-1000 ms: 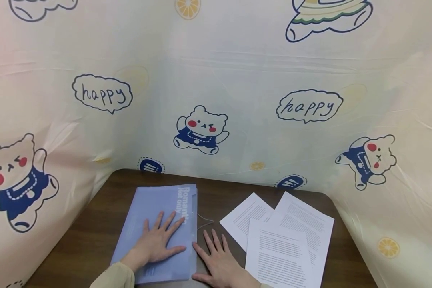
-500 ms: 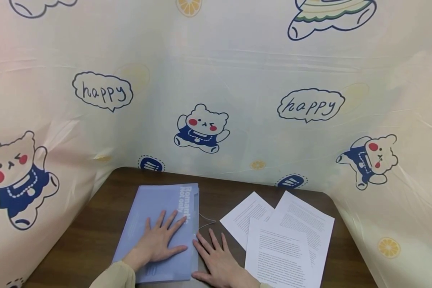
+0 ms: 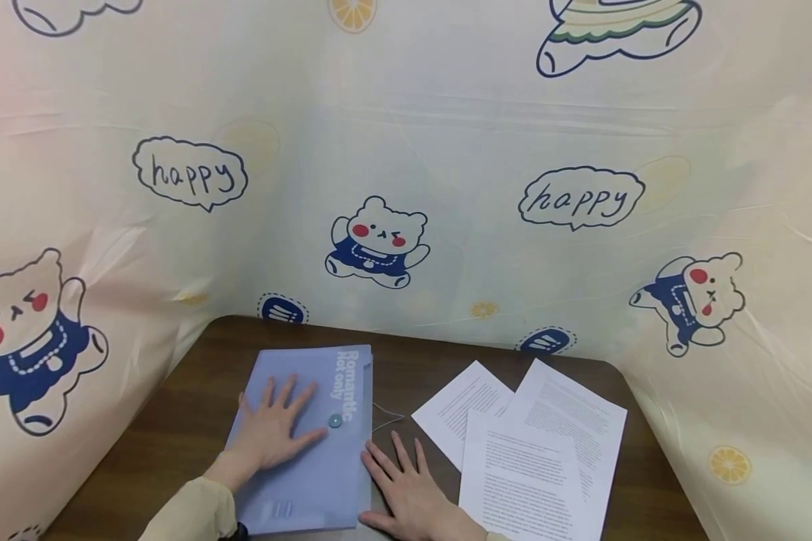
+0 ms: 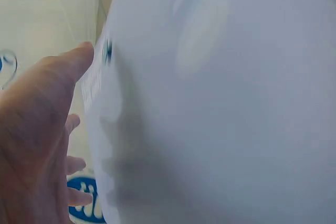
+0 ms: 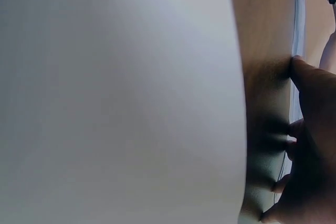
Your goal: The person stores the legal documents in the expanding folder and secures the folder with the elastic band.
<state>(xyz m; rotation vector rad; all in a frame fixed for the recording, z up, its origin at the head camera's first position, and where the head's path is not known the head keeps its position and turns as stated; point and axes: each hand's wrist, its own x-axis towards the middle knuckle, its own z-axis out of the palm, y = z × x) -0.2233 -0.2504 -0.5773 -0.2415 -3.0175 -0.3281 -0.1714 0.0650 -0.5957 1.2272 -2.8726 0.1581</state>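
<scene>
1. Left grip [image 3: 268,434]: fingers splayed apart, palm down over the one blue folder [image 3: 331,481], which sits left of centre on the counter [image 3: 156,443].
2. Right grip [image 3: 416,492]: fingers apart too, right by the folder's right edge.
3. Three printed sheets [image 3: 517,481] showing, kinda overlapping, far right.

I can see a table [image 3: 142,458] with a big cloth [image 3: 460,293] behind it and on both sides. A folder [image 3: 318,481] lies on the left part of the table. The left hand [image 3: 267,428] is over the folder—from here I can't tell if it touches. Just right of that hand's thumb is a button [image 3: 335,421] on the folder. A string [image 3: 389,415] pokes out past the folder's right edge. The right hand [image 3: 416,492] is beside that edge, between the folder and three papers [image 3: 521,481]. The papers lie on the right—the nearest one partly on top of the two behind.
</scene>
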